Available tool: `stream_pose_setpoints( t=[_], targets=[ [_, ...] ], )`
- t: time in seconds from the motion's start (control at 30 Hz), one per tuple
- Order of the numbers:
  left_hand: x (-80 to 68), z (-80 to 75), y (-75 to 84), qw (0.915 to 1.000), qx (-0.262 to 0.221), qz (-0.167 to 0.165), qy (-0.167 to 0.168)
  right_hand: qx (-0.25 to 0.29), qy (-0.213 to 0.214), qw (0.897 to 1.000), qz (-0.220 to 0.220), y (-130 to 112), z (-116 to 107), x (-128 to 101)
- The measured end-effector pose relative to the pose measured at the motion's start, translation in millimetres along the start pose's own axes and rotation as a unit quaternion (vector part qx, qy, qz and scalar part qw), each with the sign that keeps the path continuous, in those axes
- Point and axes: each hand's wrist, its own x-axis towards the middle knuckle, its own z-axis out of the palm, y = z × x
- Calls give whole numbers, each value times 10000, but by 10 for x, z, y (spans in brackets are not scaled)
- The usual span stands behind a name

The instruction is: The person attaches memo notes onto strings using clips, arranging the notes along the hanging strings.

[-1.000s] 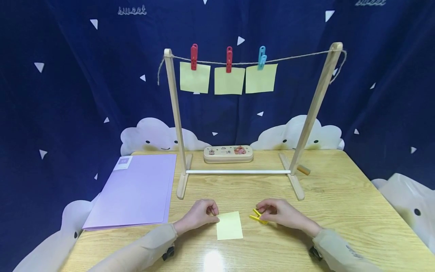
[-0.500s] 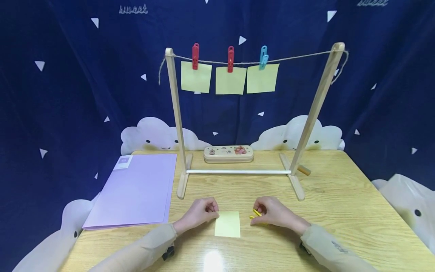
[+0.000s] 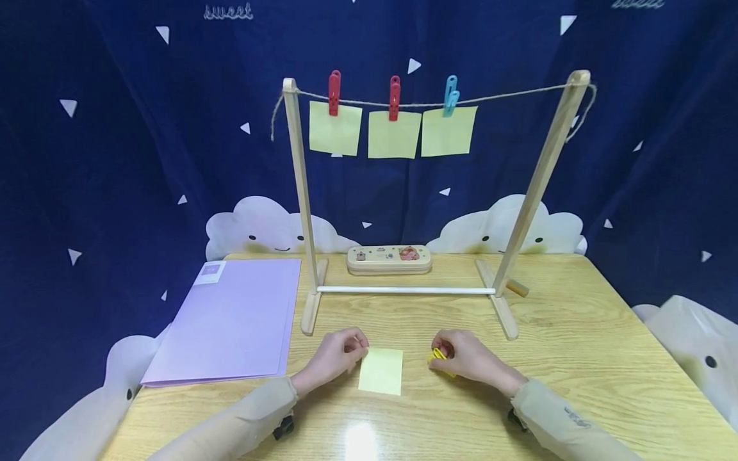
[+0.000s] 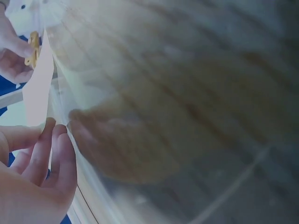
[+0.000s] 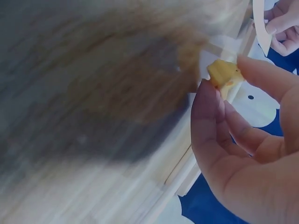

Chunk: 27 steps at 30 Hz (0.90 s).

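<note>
A pale yellow sticky note (image 3: 381, 371) lies on the wooden table (image 3: 576, 358) between my hands. My left hand (image 3: 337, 353) pinches its left upper corner with curled fingers; the left wrist view shows the fingers (image 4: 44, 154) at the note's edge (image 4: 37, 88). My right hand (image 3: 461, 356) pinches a yellow clothespin (image 3: 439, 355) just right of the note, and the clothespin (image 5: 223, 74) shows between thumb and fingers in the right wrist view.
A wooden rack (image 3: 300, 205) with a string carries three yellow notes under red (image 3: 334, 93), red (image 3: 394, 97) and blue (image 3: 450, 96) clothespins. A pencil box (image 3: 389, 259) lies behind it. A lilac folder (image 3: 230, 320) covers the left side of the table.
Both hands have drawn slightly away from me toward the rack. The note has shifted with the left hand, and the right hand has closed more tightly round the clothespin.
</note>
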Motion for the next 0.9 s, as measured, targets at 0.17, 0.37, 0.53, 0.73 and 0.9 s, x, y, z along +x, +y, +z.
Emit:
stream_pose_setpoints(
  t=[0.17, 0.37, 0.53, 0.73, 0.9],
  targets=[
    [34, 5, 39, 9995, 116, 59, 278, -17, 180, 9998, -5, 21, -98, -22],
    [130, 17, 140, 9976, 91, 195, 664, 70, 270, 9996, 14, 65, -216, -39],
    [242, 15, 280, 9947, 46, 460, 922, 298, 350, 9989, 19, 69, -340, -60],
    [377, -26, 479, 9918, -256, 597, 1099, 373, 525, 9977, 207, 31, -524, -73],
    [486, -104, 648, 9869, -768, 750, 1203, 184, 714, 9970, 233, -32, -729, -67]
  ],
)
